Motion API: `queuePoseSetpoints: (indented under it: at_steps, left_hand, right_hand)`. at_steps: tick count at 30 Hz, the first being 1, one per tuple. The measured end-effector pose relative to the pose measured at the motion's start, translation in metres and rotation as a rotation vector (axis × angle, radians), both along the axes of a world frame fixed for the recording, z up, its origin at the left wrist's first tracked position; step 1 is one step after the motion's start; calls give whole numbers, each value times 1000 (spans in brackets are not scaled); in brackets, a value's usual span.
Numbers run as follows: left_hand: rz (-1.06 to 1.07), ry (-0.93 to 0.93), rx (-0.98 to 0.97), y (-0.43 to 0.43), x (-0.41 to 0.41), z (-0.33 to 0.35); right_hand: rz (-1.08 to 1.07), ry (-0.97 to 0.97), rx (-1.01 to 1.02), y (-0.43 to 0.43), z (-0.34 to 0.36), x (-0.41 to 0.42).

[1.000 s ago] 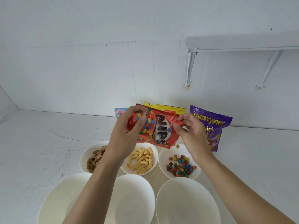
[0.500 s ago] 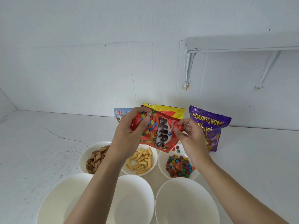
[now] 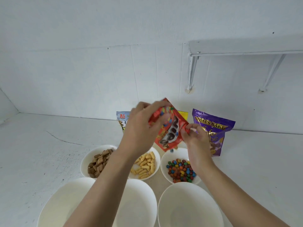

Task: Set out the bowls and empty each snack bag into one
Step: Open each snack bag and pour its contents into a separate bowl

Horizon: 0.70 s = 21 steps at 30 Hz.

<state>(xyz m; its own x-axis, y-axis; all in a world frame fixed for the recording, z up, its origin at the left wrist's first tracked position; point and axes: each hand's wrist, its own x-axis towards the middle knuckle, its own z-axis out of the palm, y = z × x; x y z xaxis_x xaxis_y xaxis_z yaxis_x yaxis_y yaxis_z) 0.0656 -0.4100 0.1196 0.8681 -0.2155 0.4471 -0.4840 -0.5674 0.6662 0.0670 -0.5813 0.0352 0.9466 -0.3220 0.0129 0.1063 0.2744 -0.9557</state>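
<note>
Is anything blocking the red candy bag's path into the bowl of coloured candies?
Nothing visible. The left hand and right hand hold the red foil candy bag above the white bowl of coloured candies; only falling candy between.

Both arms reach forward: the left hand [image 3: 139, 127] grips the bag [image 3: 170, 133] by its top, and the right hand [image 3: 196, 140] pinches its right corner, fingers curled.

A white-painted wall [image 3: 82, 71] of faintly seamed panels rose behind a white tabletop [image 3: 41, 158], which bore a thin dark crack [image 3: 62, 140] at its left. High on the right, a white shelf [image 3: 246, 46] hung on two brackets [image 3: 192, 71]. The light was soft and even.
</note>
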Motion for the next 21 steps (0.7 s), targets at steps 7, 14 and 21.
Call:
queuePoseSetpoints:
  at_steps: [7, 14, 21]
  left_hand:
    - [-29, 120, 41, -12, 2, -25]
    - [-24, -33, -179, -5, 0, 10]
    - [-54, -27, -206, -3, -6, 7]
  right_hand:
    - [-64, 236, 11, -4, -34, 3]
    - [-31, -48, -7, -1, 13, 1]
    - [-36, -60, -62, 0, 13, -3]
